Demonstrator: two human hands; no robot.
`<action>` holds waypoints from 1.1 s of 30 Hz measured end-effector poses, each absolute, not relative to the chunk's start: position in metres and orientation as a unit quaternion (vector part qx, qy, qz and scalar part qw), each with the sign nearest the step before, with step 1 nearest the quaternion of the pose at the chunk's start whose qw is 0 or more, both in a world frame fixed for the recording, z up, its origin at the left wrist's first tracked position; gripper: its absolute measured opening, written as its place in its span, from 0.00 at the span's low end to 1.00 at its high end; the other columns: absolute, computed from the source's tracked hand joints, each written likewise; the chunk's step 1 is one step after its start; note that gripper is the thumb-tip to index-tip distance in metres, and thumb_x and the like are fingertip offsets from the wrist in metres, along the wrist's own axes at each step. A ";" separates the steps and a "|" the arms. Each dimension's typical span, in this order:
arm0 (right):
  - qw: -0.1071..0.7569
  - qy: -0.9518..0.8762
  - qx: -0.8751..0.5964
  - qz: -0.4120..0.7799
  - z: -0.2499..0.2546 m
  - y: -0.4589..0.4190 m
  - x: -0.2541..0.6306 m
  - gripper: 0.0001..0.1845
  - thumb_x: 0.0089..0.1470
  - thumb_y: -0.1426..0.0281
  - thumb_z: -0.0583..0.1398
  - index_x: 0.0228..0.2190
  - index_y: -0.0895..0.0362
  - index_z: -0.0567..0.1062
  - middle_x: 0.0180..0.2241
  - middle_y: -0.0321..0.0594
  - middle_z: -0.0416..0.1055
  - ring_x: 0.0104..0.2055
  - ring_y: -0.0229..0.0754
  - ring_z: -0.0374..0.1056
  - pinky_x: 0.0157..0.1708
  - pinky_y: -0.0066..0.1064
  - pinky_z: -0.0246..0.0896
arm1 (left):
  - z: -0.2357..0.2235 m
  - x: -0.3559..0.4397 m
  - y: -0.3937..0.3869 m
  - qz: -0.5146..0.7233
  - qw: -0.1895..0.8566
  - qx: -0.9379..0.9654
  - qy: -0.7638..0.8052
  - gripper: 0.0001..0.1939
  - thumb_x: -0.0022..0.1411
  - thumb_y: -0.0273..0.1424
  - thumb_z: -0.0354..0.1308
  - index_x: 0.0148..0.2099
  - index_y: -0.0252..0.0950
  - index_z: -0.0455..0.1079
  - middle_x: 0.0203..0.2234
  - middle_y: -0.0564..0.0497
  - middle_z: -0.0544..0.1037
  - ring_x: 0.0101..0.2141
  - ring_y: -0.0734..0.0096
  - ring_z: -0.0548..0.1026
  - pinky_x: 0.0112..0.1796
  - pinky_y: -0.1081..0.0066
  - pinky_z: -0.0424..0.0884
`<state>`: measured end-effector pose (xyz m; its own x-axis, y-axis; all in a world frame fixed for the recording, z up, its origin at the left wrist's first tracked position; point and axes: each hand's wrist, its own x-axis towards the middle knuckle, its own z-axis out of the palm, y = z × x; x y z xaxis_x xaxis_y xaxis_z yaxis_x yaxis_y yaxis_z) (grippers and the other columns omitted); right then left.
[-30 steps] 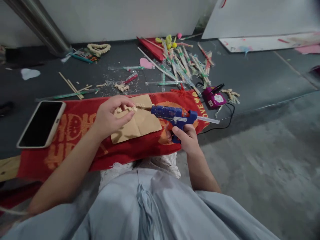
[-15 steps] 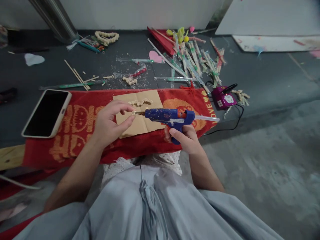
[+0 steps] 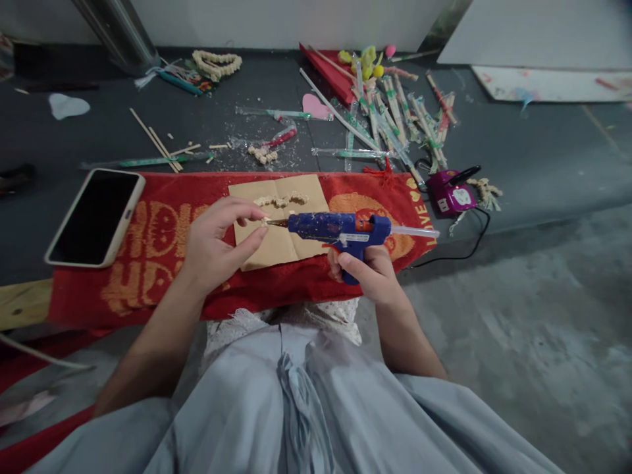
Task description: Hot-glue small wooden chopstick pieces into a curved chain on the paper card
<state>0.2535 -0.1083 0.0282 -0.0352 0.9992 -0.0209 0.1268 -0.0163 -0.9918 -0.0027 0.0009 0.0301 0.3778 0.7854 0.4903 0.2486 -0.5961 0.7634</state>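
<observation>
Blue and spotted with dried glue, a hot glue gun [image 3: 326,227] is gripped by its handle in my right hand [image 3: 368,270]. A clear glue stick [image 3: 415,231] sticks out of its back end. The fingertips of my left hand [image 3: 222,234] pinch a tiny cream-coloured piece [image 3: 265,222], and the gun's nozzle points left at it, touching or very close. Below lies a folded sheet of brown cardboard [image 3: 266,253], with a wavy row of small cream pieces [image 3: 281,199] on it. The cardboard rests on a red towel [image 3: 197,191] with orange print.
A phone [image 3: 93,217] lies on the towel's left end. Thin wooden sticks [image 3: 155,141] and a cluster of cream pieces [image 3: 263,155] lie behind. Several wrapped sticks [image 3: 395,112] are heaped at the back right, near a purple box [image 3: 450,193] with a black cable.
The view has shifted slightly, so the scene sits a little further right. Both hands keep nearly the same pose, with the glue gun's nozzle still at the small piece.
</observation>
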 end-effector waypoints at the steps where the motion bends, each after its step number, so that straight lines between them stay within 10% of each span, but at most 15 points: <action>1: 0.453 -0.534 -0.528 0.481 0.028 -0.108 0.253 0.31 0.61 0.42 0.63 0.20 0.54 0.73 0.21 0.37 0.71 0.24 0.38 0.65 0.25 0.31 0.60 | 0.030 -0.003 0.001 0.446 0.303 0.772 0.336 0.04 0.66 0.33 0.66 0.44 0.45 0.79 0.40 0.51 0.84 0.39 0.63 0.80 0.43 0.61 0.79; 33: 0.470 -0.530 -0.517 0.481 0.033 -0.107 0.253 0.28 0.59 0.42 0.66 0.27 0.54 0.78 0.22 0.35 0.73 0.24 0.38 0.66 0.25 0.31 0.60 | 0.032 -0.002 -0.002 0.442 0.293 0.773 0.350 0.03 0.67 0.34 0.65 0.43 0.44 0.79 0.39 0.52 0.83 0.40 0.65 0.79 0.44 0.63 0.78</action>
